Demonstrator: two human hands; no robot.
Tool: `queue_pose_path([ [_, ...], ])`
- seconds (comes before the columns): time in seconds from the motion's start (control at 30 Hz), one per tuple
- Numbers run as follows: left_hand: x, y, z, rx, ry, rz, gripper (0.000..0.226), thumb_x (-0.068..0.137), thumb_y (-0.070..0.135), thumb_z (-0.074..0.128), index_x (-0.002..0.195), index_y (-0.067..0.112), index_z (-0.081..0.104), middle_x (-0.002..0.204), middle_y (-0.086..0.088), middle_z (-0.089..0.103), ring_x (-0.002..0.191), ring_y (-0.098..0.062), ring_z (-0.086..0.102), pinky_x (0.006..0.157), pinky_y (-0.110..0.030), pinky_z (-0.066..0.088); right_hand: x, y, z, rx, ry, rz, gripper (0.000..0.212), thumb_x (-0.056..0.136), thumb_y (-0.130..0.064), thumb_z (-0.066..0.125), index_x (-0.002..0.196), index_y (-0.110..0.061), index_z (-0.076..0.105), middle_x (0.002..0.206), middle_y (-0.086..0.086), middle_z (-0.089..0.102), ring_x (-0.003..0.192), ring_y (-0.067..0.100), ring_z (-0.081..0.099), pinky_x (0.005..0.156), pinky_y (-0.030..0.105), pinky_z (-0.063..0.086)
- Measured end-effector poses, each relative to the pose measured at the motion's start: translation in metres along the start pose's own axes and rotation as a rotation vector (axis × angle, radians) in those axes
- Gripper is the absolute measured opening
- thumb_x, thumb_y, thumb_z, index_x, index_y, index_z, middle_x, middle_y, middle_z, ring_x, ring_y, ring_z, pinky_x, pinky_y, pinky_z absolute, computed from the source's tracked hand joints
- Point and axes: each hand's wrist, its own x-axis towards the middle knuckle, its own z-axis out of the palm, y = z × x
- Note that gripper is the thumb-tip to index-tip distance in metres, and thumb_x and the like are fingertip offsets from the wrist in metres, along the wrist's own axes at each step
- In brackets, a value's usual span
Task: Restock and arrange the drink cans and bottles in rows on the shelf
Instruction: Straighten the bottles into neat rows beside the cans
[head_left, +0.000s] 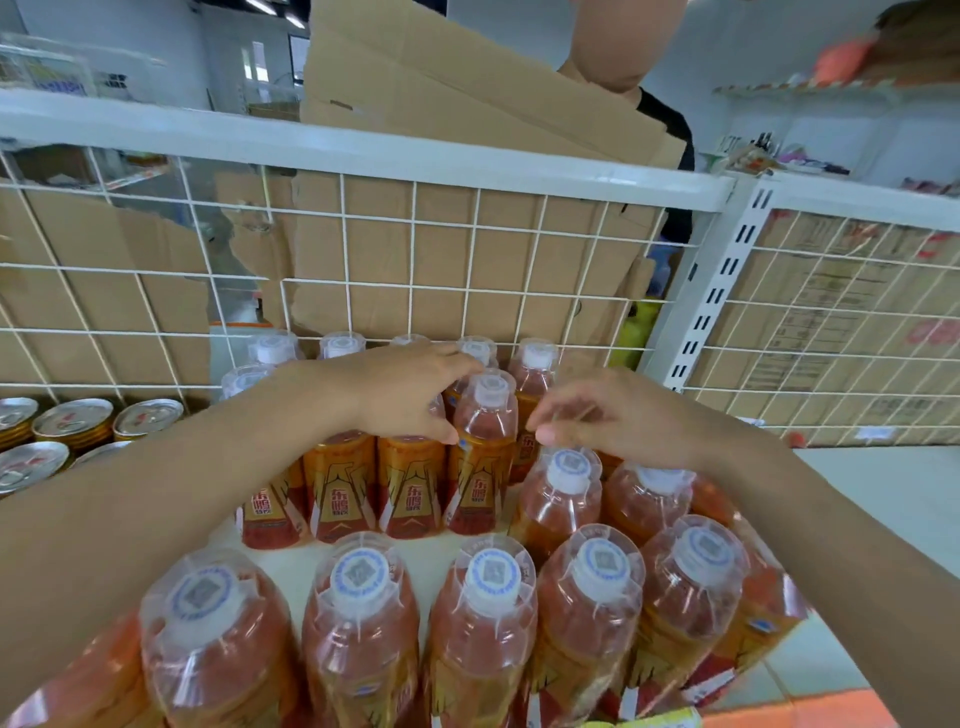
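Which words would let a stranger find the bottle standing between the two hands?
Find the white wire grid at the back, then the orange bottles below it. The bottle stands in the gap between the left hand and the right hand. Only its white cap shows between their fingertips.

Orange bottles (480, 457), white caps (569, 470).
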Motion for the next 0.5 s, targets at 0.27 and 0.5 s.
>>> queue_pose_path([
  [0.27,0.032,0.022,0.01,-0.024,0.081,0.115,0.055,0.092,0.03,0.055,0.141,0.016,0.036,0.143,-0.003,0.04,0.13,-0.016,0.036,0.104,-0.027,0.029,-0.028,0.001,0.012,-0.11,-0.055,0.007,0.05,0.078,-0.039,0.071,0.125,-0.035,0.054,0.121,-0.012,0.053,0.108,0.001,0.044,0.089,0.014,0.034],
  [0.5,0.032,0.012,0.025,-0.122,0.253,0.144,0.036,0.095,0.021,0.05,0.13,0.02,0.052,0.13,0.005,0.051,0.121,-0.012,0.039,0.1,-0.024,0.03,-0.022,0.008,0.02,-0.285,0.051,0.08,0.047,0.085,-0.028,0.063,0.13,-0.03,0.05,0.135,-0.001,0.049,0.125,0.017,0.043,0.105,0.037,0.035],
])
